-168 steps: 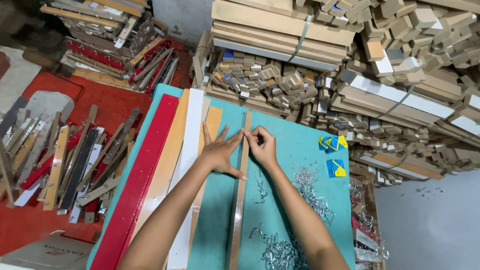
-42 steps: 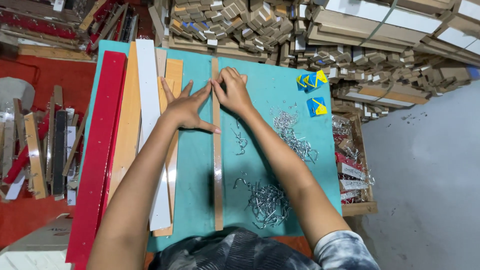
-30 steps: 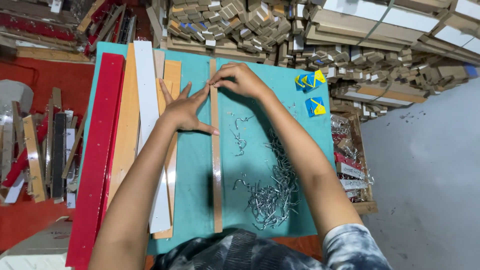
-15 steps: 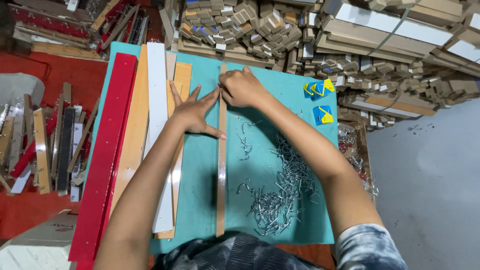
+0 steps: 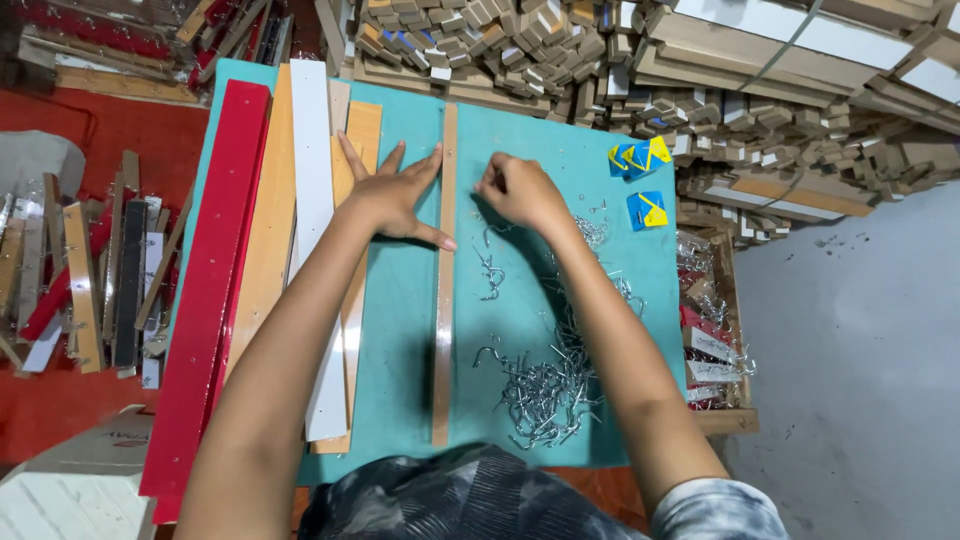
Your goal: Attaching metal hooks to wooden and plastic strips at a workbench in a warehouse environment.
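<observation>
Both hands (left (image 5: 392, 195), right (image 5: 520, 190)) flank wooden strip (image 5: 444, 290).

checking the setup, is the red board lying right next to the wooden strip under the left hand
No, the red board lies at the table's left edge, with other boards between it and the wooden strip.

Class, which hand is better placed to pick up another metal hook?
Probably the right hand: it sits beside the loose metal hooks, while the left hand lies spread flat, apparently steadying the wooden strip.

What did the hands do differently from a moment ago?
The right hand came off the top of the wooden strip and moved right, onto the green table near the metal hooks. The left hand stayed pressed flat against the strip, which did not move.
</observation>
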